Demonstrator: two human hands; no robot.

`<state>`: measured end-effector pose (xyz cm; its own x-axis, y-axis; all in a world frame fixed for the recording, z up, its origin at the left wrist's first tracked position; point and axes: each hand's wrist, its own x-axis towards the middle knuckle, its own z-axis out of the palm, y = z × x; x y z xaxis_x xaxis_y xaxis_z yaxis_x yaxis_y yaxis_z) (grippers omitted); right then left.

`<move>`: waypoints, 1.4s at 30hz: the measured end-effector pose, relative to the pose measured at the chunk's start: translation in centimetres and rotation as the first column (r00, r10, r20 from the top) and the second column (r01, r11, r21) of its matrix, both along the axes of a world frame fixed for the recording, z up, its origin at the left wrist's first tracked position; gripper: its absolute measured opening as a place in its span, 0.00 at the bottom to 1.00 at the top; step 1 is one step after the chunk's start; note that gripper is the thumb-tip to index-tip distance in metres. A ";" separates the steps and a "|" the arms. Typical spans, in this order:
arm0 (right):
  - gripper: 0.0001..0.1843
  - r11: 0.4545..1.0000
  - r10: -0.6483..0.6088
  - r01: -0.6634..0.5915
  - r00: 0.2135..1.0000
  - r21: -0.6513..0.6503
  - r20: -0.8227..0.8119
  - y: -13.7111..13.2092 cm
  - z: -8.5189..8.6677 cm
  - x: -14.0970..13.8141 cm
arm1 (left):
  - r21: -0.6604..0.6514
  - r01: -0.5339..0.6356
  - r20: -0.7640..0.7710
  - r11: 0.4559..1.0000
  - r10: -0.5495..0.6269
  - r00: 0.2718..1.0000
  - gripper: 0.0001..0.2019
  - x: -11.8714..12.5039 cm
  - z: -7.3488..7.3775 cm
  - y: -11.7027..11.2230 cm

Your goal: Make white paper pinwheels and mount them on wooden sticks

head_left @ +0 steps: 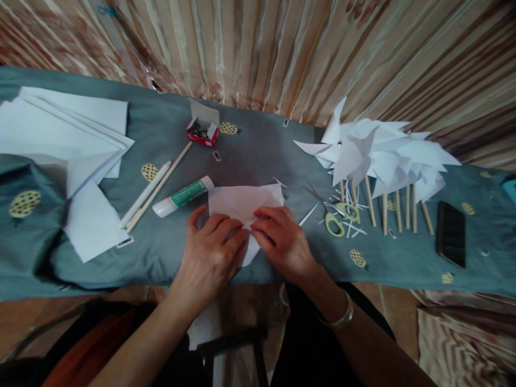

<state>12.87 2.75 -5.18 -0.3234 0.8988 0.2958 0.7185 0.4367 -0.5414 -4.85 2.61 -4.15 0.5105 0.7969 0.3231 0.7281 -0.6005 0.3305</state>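
“Fingers (221, 221) of both hands: what are they doing?”

“Those of the left hand (212, 251) and right hand (284, 242) are bent, tips nearly meeting over a white sheet (245, 196). Whether they pinch it or merely press, I can't tell; they cover the spot.”

“Where's the sheet?”

“On the tabletop (258, 156), in front of the person, between a glue stick (186, 195) and a pair of scissors (334, 223).”

“What could go wrong?”

“Uneven pressure, or a tug apart, could crease or tear the paper where the fingers meet. The left hand's outermost finger juts out near the glue stick; a knock might roll it. On the right, a stray paper sliver (308, 214) lies just beside the hand and could slip beneath the sheet.”

“And the pose?”

“Backs upward, forearms converging from below, a bracelet (345, 317) near the right wrist. Both wrists are around the tabletop's near edge, so little seems to steady them.”
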 end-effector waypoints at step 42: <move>0.15 0.991 -0.016 -0.019 0.969 0.135 0.248 -0.9 -1.2 -0.4 | 0.003 0.009 -0.009 1.000 -0.009 1.000 0.10 -0.1 -0.7 0.0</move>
<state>12.42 1.87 -6.34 -0.4033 0.8553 0.3253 0.8220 0.4948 -0.2819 -4.91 2.57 -4.89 0.5201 0.7916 0.3207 0.7259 -0.6076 0.3224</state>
